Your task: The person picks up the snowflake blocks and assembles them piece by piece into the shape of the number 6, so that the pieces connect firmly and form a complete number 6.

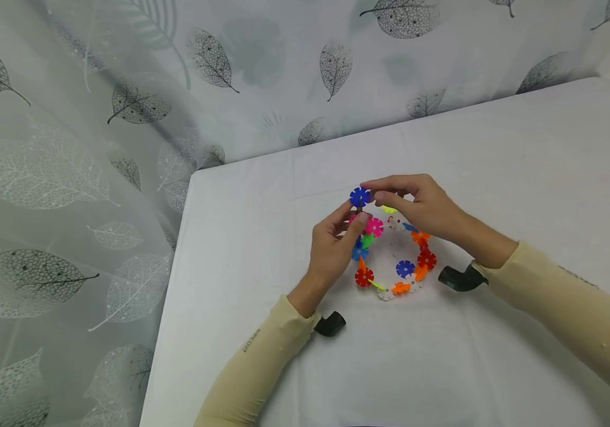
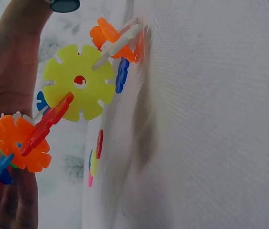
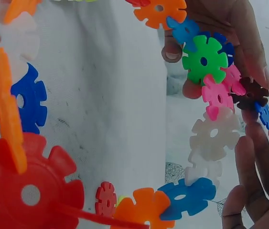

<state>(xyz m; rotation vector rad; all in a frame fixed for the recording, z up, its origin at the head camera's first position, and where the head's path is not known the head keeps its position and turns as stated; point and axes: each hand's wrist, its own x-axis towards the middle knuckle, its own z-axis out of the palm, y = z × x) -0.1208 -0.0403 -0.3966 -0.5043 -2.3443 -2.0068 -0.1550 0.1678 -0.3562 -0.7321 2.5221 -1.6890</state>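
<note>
A ring-like chain of slotted plastic flower discs, with an orange disc [image 1: 401,288] and a red disc [image 1: 364,277] along its near side, hangs or lies between the hands. At the chain's left side, my left hand [image 1: 331,246] grips it near a pink disc [image 1: 374,226] and a brown disc [image 3: 251,94]. My right hand [image 1: 422,204] reaches in from the right, its thumb and finger pinching a blue disc [image 1: 360,197] at the brown one's edge. Fingers partly hide that joint. In the left wrist view, a yellow disc [image 2: 79,83] is close up.
A white cloth covers the table [image 1: 240,237]. Behind and to the left hangs a leaf-patterned curtain [image 1: 272,65]. Dark curved wrist pieces [image 1: 330,324] stick out beside both sleeves.
</note>
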